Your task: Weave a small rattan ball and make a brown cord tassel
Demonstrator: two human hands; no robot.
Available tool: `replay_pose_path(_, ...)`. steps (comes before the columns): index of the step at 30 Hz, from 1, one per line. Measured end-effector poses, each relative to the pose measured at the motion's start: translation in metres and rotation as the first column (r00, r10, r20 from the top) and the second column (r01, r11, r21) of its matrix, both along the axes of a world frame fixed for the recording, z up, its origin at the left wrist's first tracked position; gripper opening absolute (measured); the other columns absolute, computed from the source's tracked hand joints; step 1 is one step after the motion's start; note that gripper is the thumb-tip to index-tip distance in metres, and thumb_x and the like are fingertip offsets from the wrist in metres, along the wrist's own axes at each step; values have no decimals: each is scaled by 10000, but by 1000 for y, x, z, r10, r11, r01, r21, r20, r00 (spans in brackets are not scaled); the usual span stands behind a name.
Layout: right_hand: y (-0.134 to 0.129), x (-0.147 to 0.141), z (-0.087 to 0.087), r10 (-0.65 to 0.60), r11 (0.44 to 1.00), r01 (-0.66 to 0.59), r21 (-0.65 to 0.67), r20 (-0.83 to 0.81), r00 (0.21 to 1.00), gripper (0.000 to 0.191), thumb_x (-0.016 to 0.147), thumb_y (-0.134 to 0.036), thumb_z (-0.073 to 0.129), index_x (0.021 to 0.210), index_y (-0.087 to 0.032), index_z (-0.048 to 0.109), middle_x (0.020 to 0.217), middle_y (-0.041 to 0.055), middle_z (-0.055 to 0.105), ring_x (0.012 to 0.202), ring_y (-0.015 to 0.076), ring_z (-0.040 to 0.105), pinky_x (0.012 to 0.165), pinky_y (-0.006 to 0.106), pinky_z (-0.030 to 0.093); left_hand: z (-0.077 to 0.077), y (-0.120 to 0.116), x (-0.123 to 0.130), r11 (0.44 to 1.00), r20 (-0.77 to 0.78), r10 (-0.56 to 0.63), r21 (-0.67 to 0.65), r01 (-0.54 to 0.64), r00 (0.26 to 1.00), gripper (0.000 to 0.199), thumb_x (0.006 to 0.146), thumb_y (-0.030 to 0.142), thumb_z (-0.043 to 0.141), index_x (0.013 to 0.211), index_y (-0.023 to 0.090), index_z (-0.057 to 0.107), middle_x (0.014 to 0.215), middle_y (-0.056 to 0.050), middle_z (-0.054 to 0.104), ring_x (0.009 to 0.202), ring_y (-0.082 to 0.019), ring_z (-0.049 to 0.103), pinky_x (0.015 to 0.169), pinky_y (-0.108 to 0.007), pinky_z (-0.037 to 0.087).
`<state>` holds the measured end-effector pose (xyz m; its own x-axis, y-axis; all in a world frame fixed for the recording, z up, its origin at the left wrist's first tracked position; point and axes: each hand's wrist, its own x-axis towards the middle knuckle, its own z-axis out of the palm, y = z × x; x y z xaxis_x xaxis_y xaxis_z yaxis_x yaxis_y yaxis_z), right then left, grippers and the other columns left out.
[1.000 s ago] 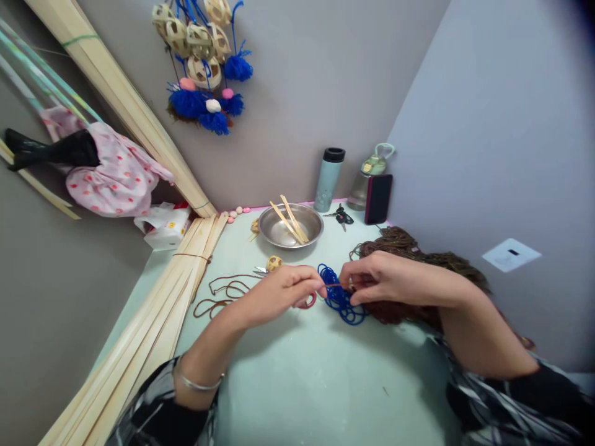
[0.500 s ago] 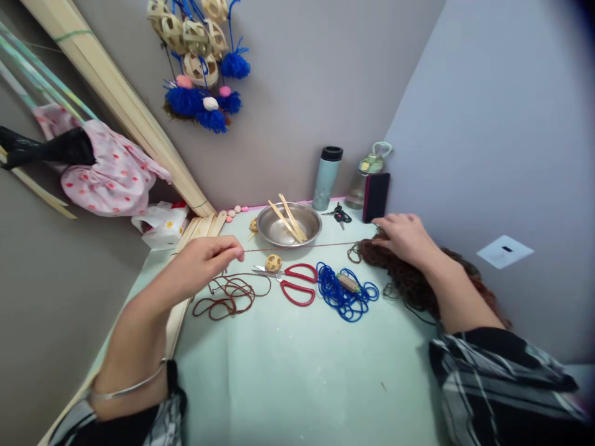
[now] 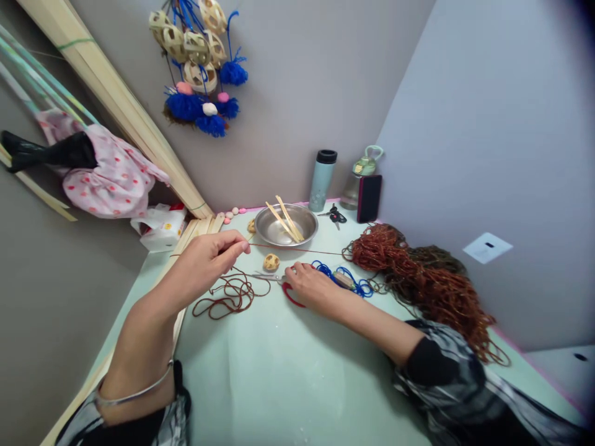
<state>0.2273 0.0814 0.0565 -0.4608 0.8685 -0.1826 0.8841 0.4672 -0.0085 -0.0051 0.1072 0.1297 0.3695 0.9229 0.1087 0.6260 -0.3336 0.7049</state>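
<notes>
My left hand (image 3: 220, 255) is closed in a pinch on a brown cord (image 3: 297, 249). The cord runs taut to the right, into a thick skein of rust-brown cord (image 3: 385, 248) on the table. My right hand (image 3: 307, 282) lies over the red-handled scissors (image 3: 294, 297), its fingers curled on the handles and partly hiding them. The blades point left, flat on the table. Just beyond them sits a small woven ball (image 3: 271, 262). Below my left hand is a loose tangle of brown cord (image 3: 232, 296). Blue cord (image 3: 360, 285) lies behind my right wrist.
A metal bowl (image 3: 309, 226) with bamboo strips stands at the back. Near it are keys (image 3: 335, 215), a tumbler (image 3: 322, 183), a water bottle (image 3: 349, 197) and an upright phone (image 3: 370, 199). Long wooden strips (image 3: 139, 139) lean at the left. Woven balls with blue tassels (image 3: 186, 105) hang above.
My right hand has moved left from the brown skein onto the scissors' handles, uncovering the skein. My left hand keeps hold of the cord, almost unmoved.
</notes>
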Motion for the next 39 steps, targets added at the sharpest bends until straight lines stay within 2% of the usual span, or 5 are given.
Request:
replay_pose_path(8,-60,96,32,-191,822,-193,-535,-579,793,789,866,-516,693,1550,-277,382,1272,120,564,1155,290,571,1023,412,445,7,-2,-2,999,-9,-15,32,15,1000,319,956,461,472,909,215,670,577,52,390,537,-119,346,517,-257,260)
replay_pose_path(16,-71,124,-5,-810,586,-310,-748,-546,-214,682,895,-800,409,1159,-217,646,813,3,463,622,120,418,759,341,547,17,-14,-1,995,-31,-85,50,86,996,346,966,497,474,845,220,644,598,46,370,540,-114,337,495,-240,260)
replay_pose_path(25,-37,118,-8,-730,623,-113,-774,-523,-439,613,856,-719,612,1039,-138,673,671,-61,416,451,32,268,492,175,457,29,-33,1,893,-105,-448,-100,438,888,348,980,450,479,815,231,695,668,8,602,598,-133,532,539,-222,396)
replay_pose_path(32,-40,116,-2,-637,733,78,-676,-722,-271,551,855,-630,687,1120,-148,658,604,-78,420,422,44,305,421,190,397,33,-40,3,869,-95,-493,-100,484,865,311,965,424,518,824,242,726,676,3,628,601,-138,546,546,-223,413)
replay_pose_path(39,-80,110,22,-163,980,66,-186,-581,798,403,856,-298,731,1250,-272,657,975,58,729,845,234,688,769,347,545,32,-31,-6,916,-112,-400,-75,393,910,352,989,455,473,846,222,695,685,3,600,621,-135,533,555,-227,412)
